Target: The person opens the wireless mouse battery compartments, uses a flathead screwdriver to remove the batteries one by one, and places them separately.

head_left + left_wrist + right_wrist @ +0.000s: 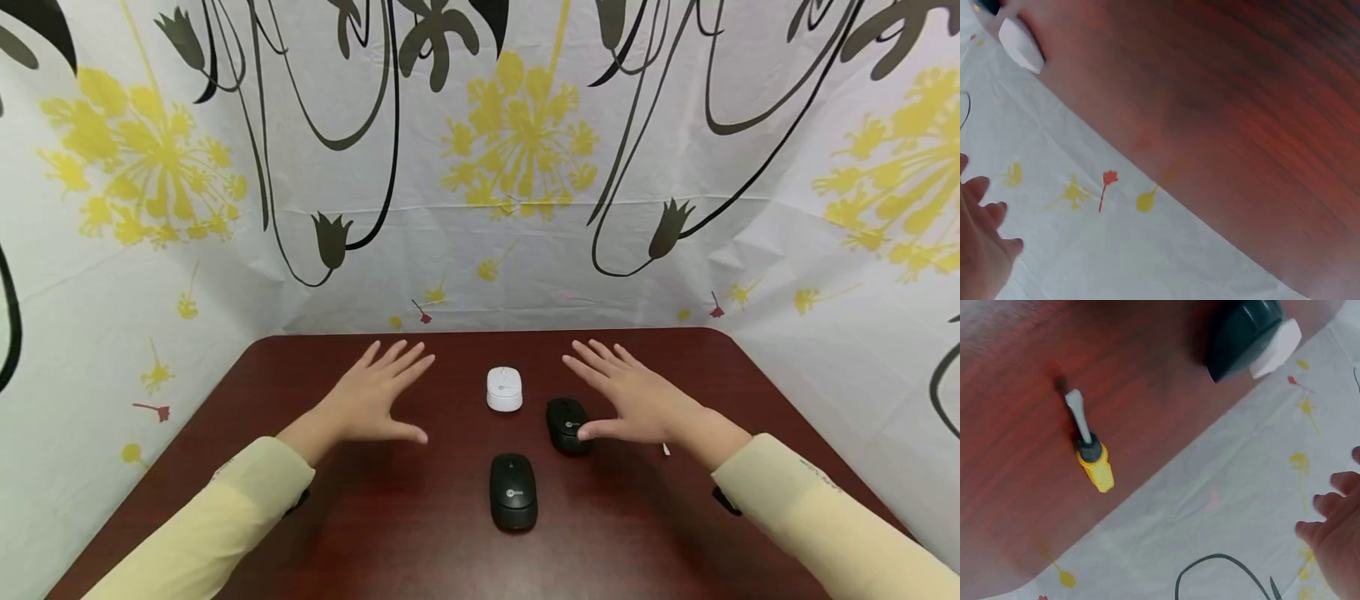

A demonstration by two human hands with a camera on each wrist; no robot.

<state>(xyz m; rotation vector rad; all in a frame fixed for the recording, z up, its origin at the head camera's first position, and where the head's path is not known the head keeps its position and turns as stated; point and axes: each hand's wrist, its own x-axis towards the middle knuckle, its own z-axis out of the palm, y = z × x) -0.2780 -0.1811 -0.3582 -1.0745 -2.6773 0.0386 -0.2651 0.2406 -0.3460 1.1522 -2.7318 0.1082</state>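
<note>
Tabletop [420, 533] of dark reddish wood carries three computer mice, set between a person's two hands. The left hand [375, 400] is held out flat with its fingers fanned and its thumb well apart from them, and it grips nothing. The right hand [637, 400] mirrors it, fingers spread wide and thumb pointing inward, likewise holding nothing.

Nearest the right hand is a black mouse [567, 423]; the thumb overlaps its edge in the head view, and whether the two touch cannot be told there. Beyond it, slightly to its left, sits a white mouse [504, 389], near the middle of the far side. A larger-looking dark mouse [513, 492] lies closer to the person, with a pale logo on its back. All three are apart from one another.

The right wrist view also shows a screwdriver [1092, 447] lying on the wood, its yellow handle toward the edge and its metal shaft pointing inward.

Pale yellow sleeves [232, 508] cover both forearms. Behind stands a white cloth [450, 250] printed with yellow blossoms, dark curling stems and small red flowers.
</note>
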